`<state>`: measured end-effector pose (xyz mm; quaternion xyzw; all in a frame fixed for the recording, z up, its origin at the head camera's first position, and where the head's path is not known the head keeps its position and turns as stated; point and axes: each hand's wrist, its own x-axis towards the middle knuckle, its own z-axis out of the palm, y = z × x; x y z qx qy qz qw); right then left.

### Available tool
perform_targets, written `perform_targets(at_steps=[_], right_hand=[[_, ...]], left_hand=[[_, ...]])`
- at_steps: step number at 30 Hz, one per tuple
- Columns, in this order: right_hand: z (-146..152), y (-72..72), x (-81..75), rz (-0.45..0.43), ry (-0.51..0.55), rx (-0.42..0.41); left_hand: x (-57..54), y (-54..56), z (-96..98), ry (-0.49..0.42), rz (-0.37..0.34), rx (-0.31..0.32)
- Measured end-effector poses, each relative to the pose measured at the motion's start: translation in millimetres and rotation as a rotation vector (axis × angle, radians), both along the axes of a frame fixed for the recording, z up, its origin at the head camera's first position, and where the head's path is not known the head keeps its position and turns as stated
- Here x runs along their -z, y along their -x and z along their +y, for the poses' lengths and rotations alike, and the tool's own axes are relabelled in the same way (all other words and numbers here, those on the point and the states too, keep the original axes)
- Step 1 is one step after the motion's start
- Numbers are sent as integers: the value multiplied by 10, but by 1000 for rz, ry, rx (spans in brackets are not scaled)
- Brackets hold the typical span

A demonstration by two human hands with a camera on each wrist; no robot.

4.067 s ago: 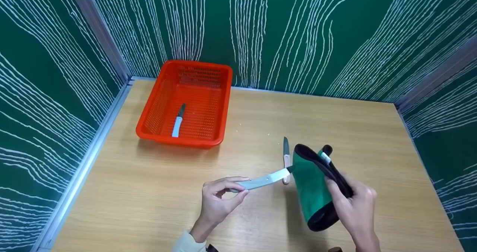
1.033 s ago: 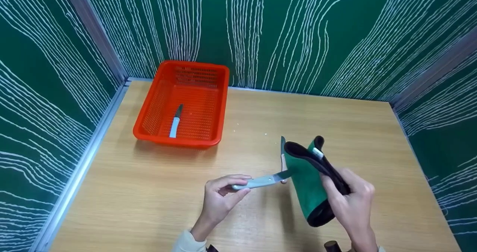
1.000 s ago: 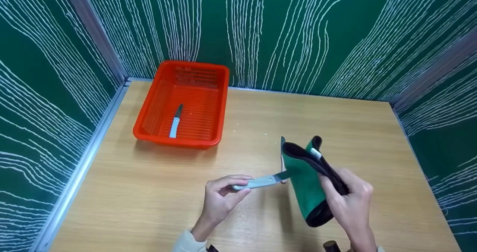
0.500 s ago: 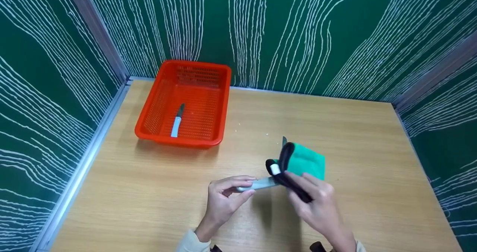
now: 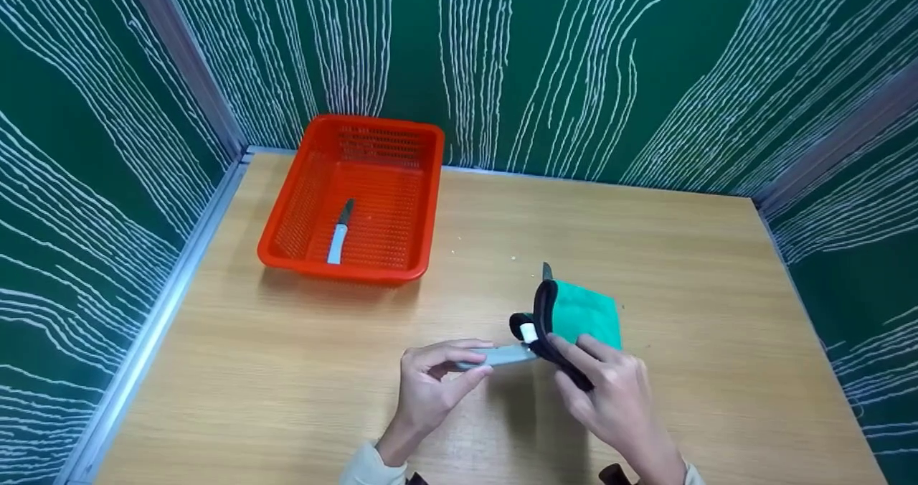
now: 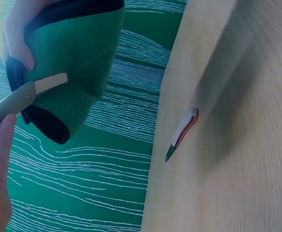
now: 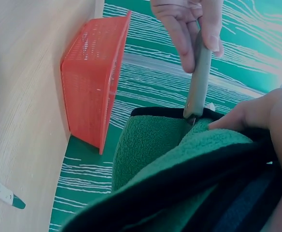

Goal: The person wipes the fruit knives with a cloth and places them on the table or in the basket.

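My left hand [image 5: 437, 381] pinches a knife [image 5: 502, 356] by its grey handle between thumb and fingers, above the table. The right hand [image 5: 609, 392] grips a green cloth with black edging and a white tag [image 5: 584, 313]. In the head view the cloth covers the knife's blade. Seen from the right wrist, the green fuzzy cloth [image 7: 148, 140] is folded around the blade, with the handle sticking out. A second knife [image 6: 182, 128] lies on the table below the hands; in the head view the cloth hides most of it, leaving its blade tip showing.
At the back left of the wooden table [image 5: 681, 255] stands a red perforated basket [image 5: 423, 255] with one pale-handled knife [image 5: 340, 234] inside. Small white specks lie near the table's middle. Green walls with white lines surround the table on the left, back and right.
My right hand has moved left and turned over, bringing the cloth from beside the blade to over it. The left hand has shifted slightly right, still holding the knife.
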<state>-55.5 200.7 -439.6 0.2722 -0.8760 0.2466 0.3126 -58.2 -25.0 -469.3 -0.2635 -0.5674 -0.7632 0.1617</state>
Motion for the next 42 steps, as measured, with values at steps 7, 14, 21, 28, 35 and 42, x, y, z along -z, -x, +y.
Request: perform_targets(at_steps=[7,14,21,28,35,42], right_hand=[[93,12,9,-13,4,38],[209,44,48,40,15,85],[319,60,79,45,23,135],[395,55,76,13,64,161],[433,36,55,17,72,205],[476,23,62,15,105,198]], left_hand=[[-22,-1,-33,-2,18,7],[141,56,-55,-10,42,13],[257,84,-76,2,23,2],[255,107,-82,17,31,6],[239,106,-120,27,-1,6],[239,110,-133,11,25,-1]])
